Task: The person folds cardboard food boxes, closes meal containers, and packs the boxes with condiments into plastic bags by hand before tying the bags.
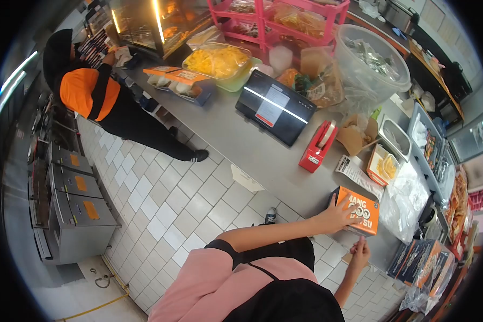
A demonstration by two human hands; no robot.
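Note:
An orange cardboard food box (366, 206) with white lettering sits near the front edge of the steel counter. Spread across its printed face, my left hand (333, 216) holds it against the counter. Just below the box's near edge is my right hand (360, 248), its fingers closed in a pinch; whatever they hold, if anything, is too small to make out. Behind the box lies a printed paper receipt (359, 174). A smaller open orange box (382, 165) with yellow food stands beside the receipt.
Farther along the counter (225, 137) are a red tape dispenser (318, 146), a tablet (275, 107) and a tray of yellow food (217, 60). Clear plastic bags (407, 196) lie right of the box. Bagged boxes (421, 263) stand lower right. A co-worker (88, 91) stands at the far left.

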